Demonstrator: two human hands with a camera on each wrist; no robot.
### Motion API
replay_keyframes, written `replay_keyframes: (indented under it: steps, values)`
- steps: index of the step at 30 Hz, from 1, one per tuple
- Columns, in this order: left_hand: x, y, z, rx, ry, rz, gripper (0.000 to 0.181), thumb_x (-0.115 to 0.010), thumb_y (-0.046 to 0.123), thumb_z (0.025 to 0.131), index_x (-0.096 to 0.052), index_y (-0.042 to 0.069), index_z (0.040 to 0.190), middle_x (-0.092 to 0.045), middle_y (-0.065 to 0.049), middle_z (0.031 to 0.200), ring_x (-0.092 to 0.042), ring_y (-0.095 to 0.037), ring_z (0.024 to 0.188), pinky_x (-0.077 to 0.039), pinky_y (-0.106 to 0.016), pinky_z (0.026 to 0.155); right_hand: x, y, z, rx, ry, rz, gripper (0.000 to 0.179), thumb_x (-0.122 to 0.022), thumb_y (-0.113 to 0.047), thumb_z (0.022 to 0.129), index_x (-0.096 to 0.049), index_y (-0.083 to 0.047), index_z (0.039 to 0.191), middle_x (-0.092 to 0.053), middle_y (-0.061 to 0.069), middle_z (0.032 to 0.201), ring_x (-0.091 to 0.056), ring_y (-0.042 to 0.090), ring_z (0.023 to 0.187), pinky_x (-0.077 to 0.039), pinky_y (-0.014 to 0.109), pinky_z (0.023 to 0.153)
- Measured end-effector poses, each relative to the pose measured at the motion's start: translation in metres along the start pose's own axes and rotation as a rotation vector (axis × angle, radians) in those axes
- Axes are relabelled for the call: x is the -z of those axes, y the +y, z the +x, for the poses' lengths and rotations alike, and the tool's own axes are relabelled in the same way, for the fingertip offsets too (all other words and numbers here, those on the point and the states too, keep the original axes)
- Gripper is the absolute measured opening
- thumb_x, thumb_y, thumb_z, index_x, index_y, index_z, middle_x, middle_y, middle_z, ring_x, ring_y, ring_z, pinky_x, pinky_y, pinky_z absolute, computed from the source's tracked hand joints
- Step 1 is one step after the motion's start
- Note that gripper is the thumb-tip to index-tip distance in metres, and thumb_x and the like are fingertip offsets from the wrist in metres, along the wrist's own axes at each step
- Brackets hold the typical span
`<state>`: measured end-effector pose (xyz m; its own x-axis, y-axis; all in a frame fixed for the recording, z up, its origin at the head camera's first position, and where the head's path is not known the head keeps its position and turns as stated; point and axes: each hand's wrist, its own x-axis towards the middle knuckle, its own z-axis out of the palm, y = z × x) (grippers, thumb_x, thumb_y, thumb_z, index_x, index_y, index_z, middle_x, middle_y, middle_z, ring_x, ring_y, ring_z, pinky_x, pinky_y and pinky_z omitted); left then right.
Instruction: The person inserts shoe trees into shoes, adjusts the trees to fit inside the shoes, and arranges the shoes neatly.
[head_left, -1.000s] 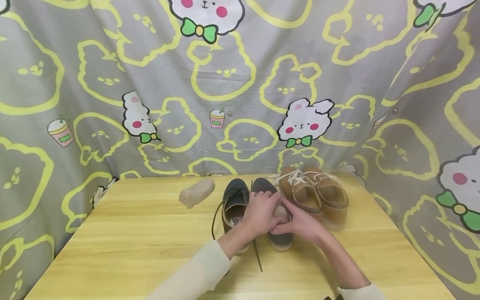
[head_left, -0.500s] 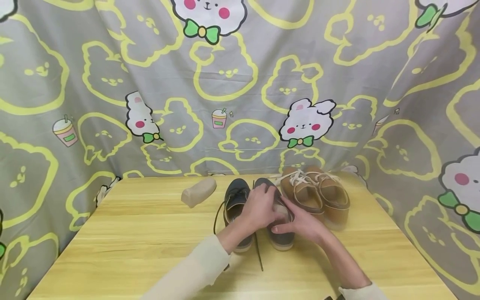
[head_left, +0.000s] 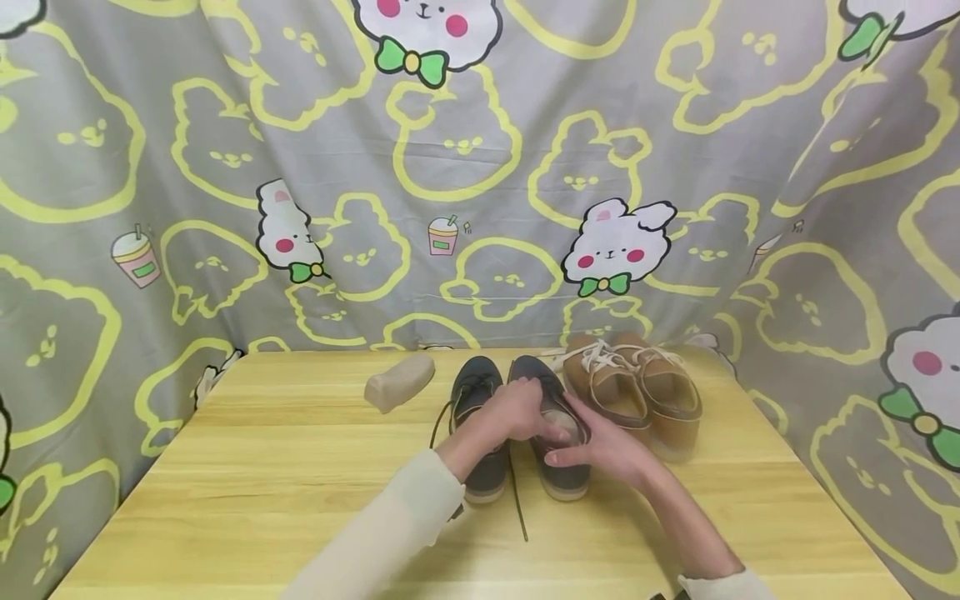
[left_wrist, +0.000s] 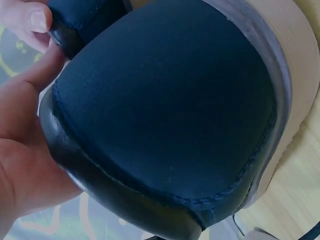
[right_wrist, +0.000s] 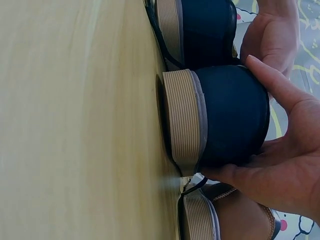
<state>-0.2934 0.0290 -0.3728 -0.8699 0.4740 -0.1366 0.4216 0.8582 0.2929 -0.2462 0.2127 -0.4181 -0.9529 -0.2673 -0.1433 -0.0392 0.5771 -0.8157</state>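
Observation:
Two navy lace shoes stand side by side on the table in the head view. My right hand (head_left: 611, 446) grips the right navy shoe (head_left: 564, 479) around its heel opening; the right wrist view shows my thumb and fingers on either side of its heel (right_wrist: 235, 115). Over that shoe's lace area and opening lies my left hand (head_left: 517, 408); its fingertips are partly hidden. A pale beige piece (head_left: 561, 427) shows inside the opening. The left navy shoe (head_left: 477, 379) sits under my left wrist, and its heel (left_wrist: 170, 105) fills the left wrist view.
A beige shoe-shaped insert (head_left: 401, 383) lies at the back of the wooden table (head_left: 262, 483). Brown shoes (head_left: 603, 379) with white laces stand close on the right. A loose dark lace (head_left: 519, 504) trails toward the front. A patterned curtain (head_left: 480, 167) hangs behind.
My left hand has shifted slightly over the right shoe's opening, with its thumb now lying across the beige piece. My right hand keeps its hold. The view has moved slightly.

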Motion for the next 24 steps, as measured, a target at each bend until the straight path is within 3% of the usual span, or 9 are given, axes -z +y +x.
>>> replay_keyframes:
  steps: [3,7,13,20,24]
  values:
    - [-0.0008,-0.0006,0.0023,-0.004,0.013,-0.019,0.080,-0.082,0.060,0.077,-0.066,0.001,0.128,-0.069,-0.014,0.124,-0.066,-0.025,0.112,-0.055,-0.037,0.092,-0.0003,-0.0002,-0.0004,0.000,0.000,0.004,0.117,-0.086,-0.045,0.078,-0.012,-0.018,0.165,-0.015,0.013,0.170,-0.019,0.039,0.154,-0.027,0.063,0.118]
    - [-0.0005,0.0002,0.0045,0.017,0.024,-0.051,0.072,-0.086,0.056,0.074,-0.071,0.003,0.120,-0.073,-0.012,0.115,-0.064,-0.019,0.090,-0.054,-0.032,0.074,-0.0004,-0.0007,0.0001,0.004,0.003,-0.002,0.118,-0.086,-0.045,0.078,-0.012,-0.017,0.165,-0.016,0.014,0.170,-0.020,0.040,0.154,-0.028,0.063,0.117]
    - [0.0020,0.0009,0.0054,0.065,0.045,-0.063,0.076,-0.089,0.056,0.070,-0.070,0.003,0.120,-0.071,-0.012,0.114,-0.061,-0.019,0.084,-0.051,-0.030,0.065,-0.0005,-0.0007,0.0004,0.025,0.009,-0.001,0.117,-0.087,-0.044,0.077,-0.014,-0.017,0.165,-0.018,0.013,0.169,-0.020,0.039,0.154,-0.025,0.063,0.119]
    - [-0.0005,-0.0013,0.0068,0.050,0.081,-0.094,0.062,-0.091,0.052,0.069,-0.074,0.004,0.104,-0.065,-0.004,0.084,-0.059,-0.017,0.069,-0.047,-0.028,0.054,0.0002,0.0009,0.0015,0.036,0.017,-0.014,0.116,-0.087,-0.045,0.077,-0.016,-0.018,0.164,-0.022,0.013,0.169,-0.022,0.039,0.153,-0.026,0.063,0.118]
    - [-0.0028,-0.0020,0.0077,0.032,0.112,-0.101,0.053,-0.091,0.049,0.069,-0.074,0.006,0.095,-0.062,-0.003,0.075,-0.058,-0.016,0.064,-0.045,-0.027,0.050,-0.0001,0.0017,0.0018,0.048,0.009,-0.002,0.116,-0.087,-0.043,0.077,-0.014,-0.018,0.165,-0.020,0.012,0.169,-0.021,0.038,0.154,-0.025,0.062,0.119]
